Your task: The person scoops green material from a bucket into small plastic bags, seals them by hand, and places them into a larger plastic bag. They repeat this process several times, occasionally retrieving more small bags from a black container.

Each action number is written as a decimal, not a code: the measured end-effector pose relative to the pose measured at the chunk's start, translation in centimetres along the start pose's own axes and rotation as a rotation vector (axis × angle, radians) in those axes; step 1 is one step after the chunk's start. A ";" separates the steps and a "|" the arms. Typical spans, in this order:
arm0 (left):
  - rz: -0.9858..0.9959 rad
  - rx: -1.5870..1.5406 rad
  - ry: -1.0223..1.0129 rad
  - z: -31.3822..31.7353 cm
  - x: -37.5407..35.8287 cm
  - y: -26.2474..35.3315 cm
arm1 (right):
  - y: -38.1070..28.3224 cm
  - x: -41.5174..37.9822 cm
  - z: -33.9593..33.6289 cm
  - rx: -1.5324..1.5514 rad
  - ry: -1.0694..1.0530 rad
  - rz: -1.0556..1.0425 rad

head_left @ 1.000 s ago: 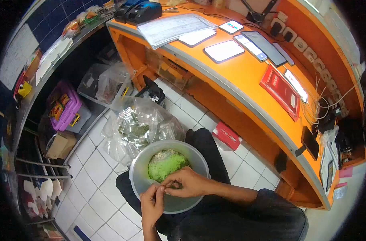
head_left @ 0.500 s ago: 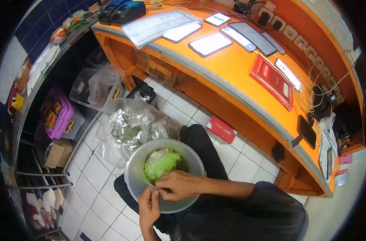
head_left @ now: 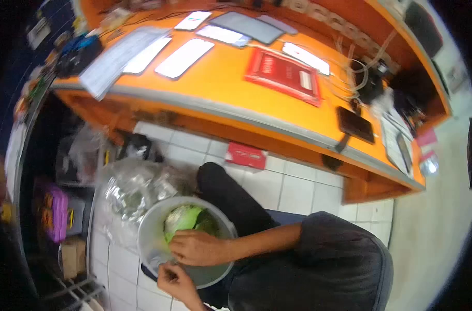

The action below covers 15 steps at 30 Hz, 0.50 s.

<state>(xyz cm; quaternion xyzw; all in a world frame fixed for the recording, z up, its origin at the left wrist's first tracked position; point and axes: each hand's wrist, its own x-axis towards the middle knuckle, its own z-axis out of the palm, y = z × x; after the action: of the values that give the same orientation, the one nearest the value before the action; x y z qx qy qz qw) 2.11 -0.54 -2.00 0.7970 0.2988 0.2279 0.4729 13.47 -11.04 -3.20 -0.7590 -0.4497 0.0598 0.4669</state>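
Observation:
A whitish translucent bucket (head_left: pixel 145 228) sits at my lap, with a bright green scoop-like piece (head_left: pixel 188 220) and pale and dark green loose stuff inside. My right hand (head_left: pixel 199 248) is over the bucket's opening, fingers curled together beside the green piece; what they pinch is hidden. At the near rim my left hand (head_left: pixel 176 281) is closed, its fingertips by a shiny bit of clear plastic, seemingly a small plastic bag (head_left: pixel 157 258). Just beyond the bucket lies a large clear bag (head_left: pixel 124 199) filled with small clear packets. Blur hides finer detail.
An orange counter (head_left: pixel 215 83) with phones, papers and a red box (head_left: pixel 285 75) spans the far side. Beneath it a red carton (head_left: pixel 246 155) rests on the white tiles. On the left are shelves and a purple-lidded box (head_left: pixel 59 213).
My view has turned, so the counter and bucket appear shifted left. My hands have moved apart from their touching pinch, the right one staying over the bucket, the left by its rim.

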 end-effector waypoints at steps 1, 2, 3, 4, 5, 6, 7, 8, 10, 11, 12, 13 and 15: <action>-0.018 0.015 0.010 -0.2 0.2 -0.1 | 0.0 -0.3 0.2 0.017 0.037 -0.046; -0.007 0.174 -0.010 -0.7 0.5 0.0 | 0.1 -0.6 0.2 -0.004 0.052 -0.022; -0.001 0.165 -0.035 -0.5 0.6 0.3 | 0.2 -0.8 0.3 -0.041 0.100 -0.109; -0.022 0.179 -0.024 -0.2 0.7 0.5 | 0.2 -0.9 0.5 -0.075 0.145 -0.201; -0.043 0.198 -0.009 -0.1 0.8 0.7 | 0.3 -1.1 0.8 -0.081 0.153 -0.188; -0.034 0.200 -0.027 0.0 0.9 0.9 | 0.3 -1.1 1.0 -0.075 0.107 -0.177; -0.031 0.200 -0.036 0.1 0.9 1.2 | 0.4 -1.1 1.2 -0.069 0.060 -0.169; 0.040 0.206 -0.086 0.1 0.9 1.6 | 0.4 -1.1 1.5 -0.067 0.066 -0.162; 0.115 0.210 -0.134 -0.3 0.8 1.8 | 0.4 -0.8 1.5 0.088 -0.079 0.105; 0.178 0.448 -0.121 -0.9 0.8 1.3 | 0.5 -0.5 1.4 0.084 -0.074 0.104; 0.240 0.686 -0.104 -1.2 0.9 1.6 | 0.4 -0.2 1.3 0.099 -0.091 0.130; 0.243 0.689 -0.102 -1.6 1.0 1.9 | 0.4 0.1 1.1 0.119 -0.109 0.154; 0.027 0.748 -0.195 -2.8 1.3 2.6 | 0.3 0.5 1.1 0.238 -0.074 0.130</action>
<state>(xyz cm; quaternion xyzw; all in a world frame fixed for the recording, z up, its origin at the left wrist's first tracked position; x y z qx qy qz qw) 1.88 1.08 1.71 0.9362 0.3044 0.0327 0.1725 13.40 -10.04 -3.87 -0.7229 -0.4064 0.1710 0.5319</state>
